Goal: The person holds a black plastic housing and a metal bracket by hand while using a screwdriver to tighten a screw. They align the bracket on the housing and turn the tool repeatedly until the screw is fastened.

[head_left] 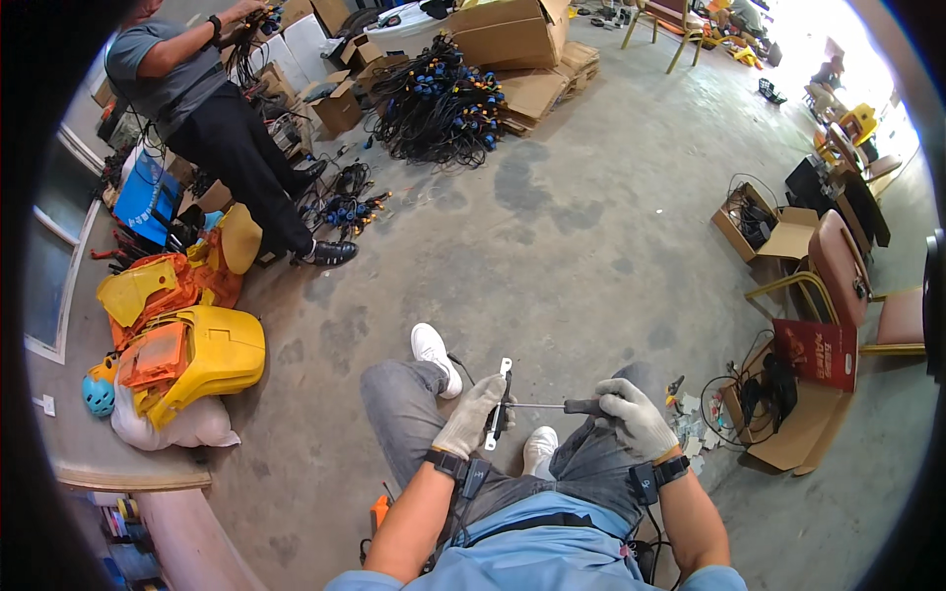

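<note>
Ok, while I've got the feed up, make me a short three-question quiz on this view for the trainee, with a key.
1. Which hand holds the screwdriver? A) left only; B) right only; C) both.
2. True or false: the left hand is empty.
3. Look down at the wearer's feet: what colour are the shoes?

Key:
1. B; the right hand grips its handle.
2. False; it holds a slim part.
3. White.
</note>
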Motion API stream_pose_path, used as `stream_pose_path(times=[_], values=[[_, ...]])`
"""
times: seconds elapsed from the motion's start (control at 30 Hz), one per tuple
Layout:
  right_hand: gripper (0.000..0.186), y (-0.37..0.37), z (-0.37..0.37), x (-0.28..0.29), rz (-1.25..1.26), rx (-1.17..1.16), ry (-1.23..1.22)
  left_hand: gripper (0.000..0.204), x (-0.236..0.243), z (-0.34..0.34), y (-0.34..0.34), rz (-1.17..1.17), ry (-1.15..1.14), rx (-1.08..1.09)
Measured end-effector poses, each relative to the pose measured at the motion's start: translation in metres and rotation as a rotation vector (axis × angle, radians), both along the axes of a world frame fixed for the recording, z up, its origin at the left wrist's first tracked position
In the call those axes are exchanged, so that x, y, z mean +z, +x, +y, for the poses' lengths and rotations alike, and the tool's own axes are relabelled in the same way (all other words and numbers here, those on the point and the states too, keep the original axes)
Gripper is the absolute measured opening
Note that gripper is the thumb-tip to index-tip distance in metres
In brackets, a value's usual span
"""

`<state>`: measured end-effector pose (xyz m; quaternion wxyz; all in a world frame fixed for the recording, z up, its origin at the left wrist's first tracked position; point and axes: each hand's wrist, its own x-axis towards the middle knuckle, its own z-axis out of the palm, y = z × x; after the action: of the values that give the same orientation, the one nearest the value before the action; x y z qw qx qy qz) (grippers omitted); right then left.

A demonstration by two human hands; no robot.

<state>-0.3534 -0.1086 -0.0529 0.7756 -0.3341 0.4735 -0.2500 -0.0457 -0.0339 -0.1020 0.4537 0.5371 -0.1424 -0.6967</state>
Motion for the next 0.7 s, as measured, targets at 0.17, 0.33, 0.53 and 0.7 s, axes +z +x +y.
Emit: stream_pose_path(times=[0.17, 0.33, 0.53, 0.7], values=[[0.042, 0.003, 0.002, 0.014, 0.016, 0.020, -0.030, 0.054, -0.002, 0.002, 0.002, -0.033, -0.009, -0.020], [0.041, -0.010, -0.004, 0.000, 0.031, 0.107, 0.128, 0.055, -0.002, 0.001, 0.001, -0.043, -0.018, -0.048], [0.037, -0.006, 0.002, -0.002, 0.018, 0.026, 0.003, 0.057, 0.000, 0.001, -0.001, -0.019, -0.016, -0.031], [0.034, 0.003, 0.000, 0.020, -0.021, 0.029, 0.011, 0.058, -0.001, 0.001, 0.001, -0.024, -0.011, -0.020]])
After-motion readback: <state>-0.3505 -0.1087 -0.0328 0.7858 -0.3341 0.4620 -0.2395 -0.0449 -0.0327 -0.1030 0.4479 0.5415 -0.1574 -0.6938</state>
